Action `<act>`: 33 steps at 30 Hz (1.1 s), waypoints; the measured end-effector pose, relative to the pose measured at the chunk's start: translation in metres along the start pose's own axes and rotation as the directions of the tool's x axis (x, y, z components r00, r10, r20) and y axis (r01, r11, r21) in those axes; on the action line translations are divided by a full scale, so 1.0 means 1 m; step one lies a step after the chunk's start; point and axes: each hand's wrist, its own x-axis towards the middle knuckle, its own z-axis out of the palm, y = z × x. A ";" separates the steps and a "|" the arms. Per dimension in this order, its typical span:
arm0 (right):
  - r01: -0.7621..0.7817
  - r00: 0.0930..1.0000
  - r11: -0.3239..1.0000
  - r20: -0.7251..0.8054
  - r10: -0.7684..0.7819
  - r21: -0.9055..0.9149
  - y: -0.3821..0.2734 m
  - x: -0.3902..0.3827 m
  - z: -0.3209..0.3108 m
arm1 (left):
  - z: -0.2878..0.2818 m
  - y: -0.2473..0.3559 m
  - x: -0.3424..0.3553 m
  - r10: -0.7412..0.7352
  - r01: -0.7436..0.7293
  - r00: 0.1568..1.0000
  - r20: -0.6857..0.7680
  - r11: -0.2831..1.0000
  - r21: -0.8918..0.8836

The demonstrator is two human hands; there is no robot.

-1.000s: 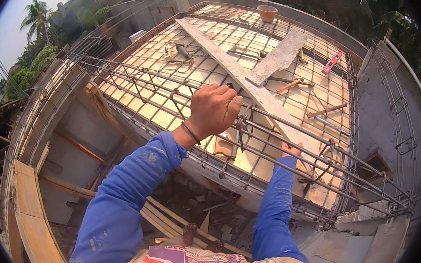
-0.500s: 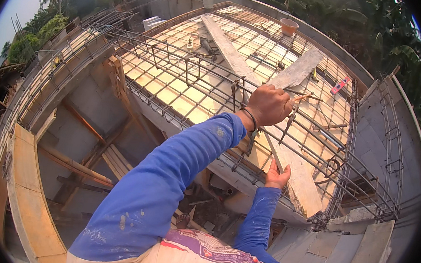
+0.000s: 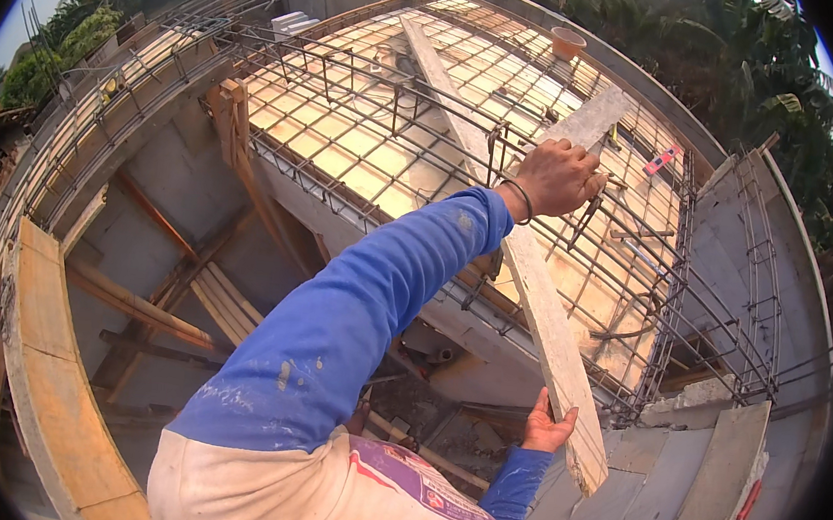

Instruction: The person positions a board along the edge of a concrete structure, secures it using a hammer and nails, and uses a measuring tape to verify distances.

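While, on the steel grid, by the rebar cage, the plank is apparently being shifted, the cage is gripped by the left hand, the plank touched by the half-open right hand; support seems needed.

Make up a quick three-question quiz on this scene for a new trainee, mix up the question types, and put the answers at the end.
1. Multiple choice: Which hand is at the near end of the long plank?
A. Left
B. Right
C. Neither

2. True or false: That end of the plank reaches out past the near edge of the steel mesh.

3. Short answer: What does the left hand appear to be closed over?

Key:
1. B, the right hand.
2. True.
3. A bar of the long rebar cage.
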 end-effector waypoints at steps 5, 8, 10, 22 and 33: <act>0.043 0.999 0.999 -0.020 -0.043 0.007 -0.003 -0.006 -0.050 | -0.038 0.026 -0.028 0.157 -0.212 0.961 -0.228 0.946 -0.244; -0.018 0.998 0.997 -0.062 0.023 0.073 0.001 -0.011 -0.063 | -0.043 0.062 -0.126 -0.245 0.102 0.934 -0.259 0.880 -0.464; -0.088 0.992 0.991 -0.078 0.096 0.105 0.008 -0.015 -0.073 | -0.007 0.072 -0.212 -0.768 0.646 0.621 0.158 0.387 -0.658; -0.066 0.984 0.996 -0.159 0.076 0.067 0.022 -0.021 -0.082 | 0.112 0.085 -0.334 -0.540 0.593 -0.019 0.841 -0.683 -0.426; 0.024 0.989 1.000 -0.146 -0.026 -0.014 0.010 -0.009 -0.062 | 0.168 0.006 -0.346 -0.898 0.966 0.250 0.361 0.205 -0.159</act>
